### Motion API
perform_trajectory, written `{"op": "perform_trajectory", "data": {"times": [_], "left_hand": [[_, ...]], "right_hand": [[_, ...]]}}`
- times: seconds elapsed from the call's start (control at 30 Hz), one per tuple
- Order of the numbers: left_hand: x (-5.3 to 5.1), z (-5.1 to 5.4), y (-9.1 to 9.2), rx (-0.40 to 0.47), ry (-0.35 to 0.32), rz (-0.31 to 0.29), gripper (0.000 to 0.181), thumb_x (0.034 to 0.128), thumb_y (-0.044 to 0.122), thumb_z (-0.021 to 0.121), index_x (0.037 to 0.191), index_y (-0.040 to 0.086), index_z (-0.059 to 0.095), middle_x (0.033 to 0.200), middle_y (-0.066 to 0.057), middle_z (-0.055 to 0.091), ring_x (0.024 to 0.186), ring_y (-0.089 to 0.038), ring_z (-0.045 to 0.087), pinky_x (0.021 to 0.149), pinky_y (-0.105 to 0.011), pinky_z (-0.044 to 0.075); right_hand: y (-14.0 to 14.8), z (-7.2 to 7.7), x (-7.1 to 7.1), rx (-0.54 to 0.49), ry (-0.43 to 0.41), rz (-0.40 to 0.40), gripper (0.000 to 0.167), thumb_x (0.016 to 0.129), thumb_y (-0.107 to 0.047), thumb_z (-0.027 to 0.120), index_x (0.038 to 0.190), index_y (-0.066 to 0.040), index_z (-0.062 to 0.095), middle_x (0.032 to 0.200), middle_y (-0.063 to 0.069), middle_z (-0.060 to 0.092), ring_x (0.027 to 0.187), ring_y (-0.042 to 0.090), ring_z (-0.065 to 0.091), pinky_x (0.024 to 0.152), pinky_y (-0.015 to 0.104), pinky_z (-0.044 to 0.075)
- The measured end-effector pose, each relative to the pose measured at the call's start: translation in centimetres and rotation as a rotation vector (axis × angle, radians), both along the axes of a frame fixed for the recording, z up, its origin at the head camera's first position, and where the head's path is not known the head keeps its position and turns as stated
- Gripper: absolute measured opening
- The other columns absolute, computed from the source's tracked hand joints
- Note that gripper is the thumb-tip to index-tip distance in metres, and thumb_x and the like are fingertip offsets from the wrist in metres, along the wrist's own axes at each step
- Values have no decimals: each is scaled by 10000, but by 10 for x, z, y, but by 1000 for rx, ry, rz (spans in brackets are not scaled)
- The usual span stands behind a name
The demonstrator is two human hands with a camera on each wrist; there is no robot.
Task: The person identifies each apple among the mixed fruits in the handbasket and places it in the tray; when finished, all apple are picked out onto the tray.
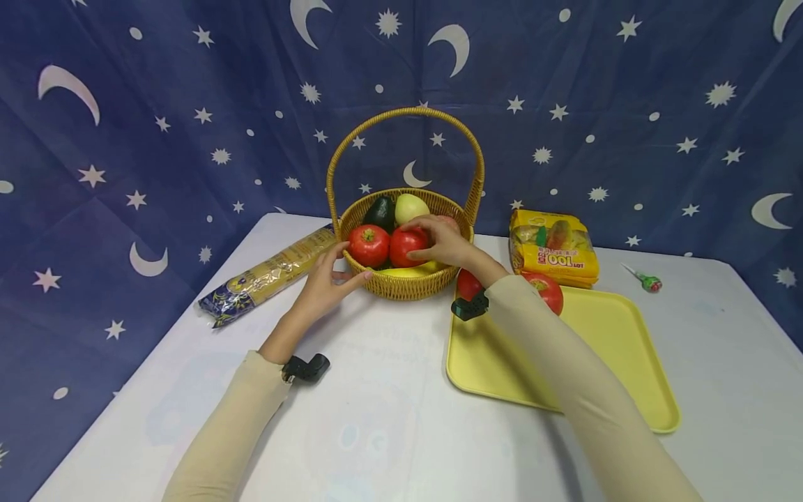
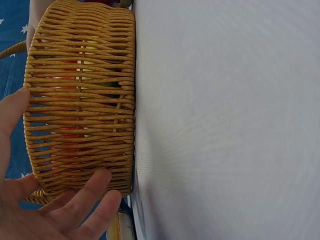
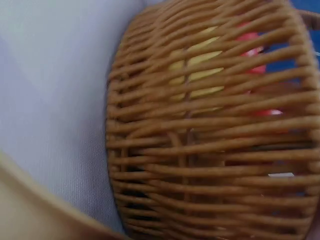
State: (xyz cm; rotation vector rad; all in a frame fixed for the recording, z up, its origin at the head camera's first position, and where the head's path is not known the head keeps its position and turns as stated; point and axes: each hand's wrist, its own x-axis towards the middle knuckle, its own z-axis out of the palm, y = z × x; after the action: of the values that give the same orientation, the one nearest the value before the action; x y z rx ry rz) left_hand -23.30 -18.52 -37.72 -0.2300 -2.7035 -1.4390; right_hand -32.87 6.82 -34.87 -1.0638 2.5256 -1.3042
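A wicker basket with a tall handle holds two red tomatoes, a dark avocado, a pale green fruit and a yellow banana. My left hand touches the basket's left side with spread fingers; in the left wrist view its fingertips lie against the weave. Inside the basket, my right hand grips the right-hand tomato, fingers over the top and thumb in front. The other tomato sits beside it. A reddish fruit behind my right hand is mostly hidden.
Right of the basket lies a yellow tray with two red fruits, one partly behind my right sleeve. Behind it stands a yellow food packet. A lollipop lies far right. A long pasta packet lies at left.
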Motion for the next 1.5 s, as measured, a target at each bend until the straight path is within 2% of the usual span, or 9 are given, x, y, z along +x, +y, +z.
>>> {"op": "perform_trajectory", "data": {"times": [0.13,0.27,0.53,0.8,1.2,1.5], "left_hand": [[1,-1,-1,0,-5,1,815,894,373,716,1528,114,275,1443,-231,338,1088,-370,626,911,-472,535],[1,-1,-1,-6,-4,-1,818,892,387,714,1528,116,275,1439,-231,341,1082,-368,629,904,-466,539],[0,-2,-4,-9,9,6,805,896,375,713,1522,109,283,1425,-233,351,1066,-375,629,895,-467,543],[1,-3,-2,-5,4,3,820,890,386,718,1526,114,278,1429,-227,349,1077,-376,625,902,-477,537],[-1,-2,0,-10,6,-2,811,893,378,717,1525,114,282,1427,-230,350,1075,-375,629,893,-472,543],[-1,-1,0,-14,10,-4,802,893,374,718,1521,119,290,1425,-233,355,1073,-380,629,892,-469,544]], "right_hand": [[-3,0,0,108,19,-8,590,829,-141,789,1353,-71,528,1424,175,417,1326,338,368,1085,538,361],[-7,1,1,157,20,-24,626,819,-170,804,1366,-94,509,1434,175,380,1315,345,380,1082,546,362],[-16,0,4,240,76,-55,666,817,-217,810,1374,-116,459,1428,163,373,1265,357,454,1058,536,396],[-14,-1,5,200,125,-57,631,796,-179,823,1337,-81,513,1369,144,481,1263,311,457,1046,509,416],[-8,-4,2,118,167,-23,611,777,-145,836,1300,-36,539,1331,144,541,1258,285,465,1061,479,406],[-7,-4,-1,40,143,-32,609,727,-117,867,1251,-16,573,1275,120,584,1201,272,510,1033,473,435]]}}
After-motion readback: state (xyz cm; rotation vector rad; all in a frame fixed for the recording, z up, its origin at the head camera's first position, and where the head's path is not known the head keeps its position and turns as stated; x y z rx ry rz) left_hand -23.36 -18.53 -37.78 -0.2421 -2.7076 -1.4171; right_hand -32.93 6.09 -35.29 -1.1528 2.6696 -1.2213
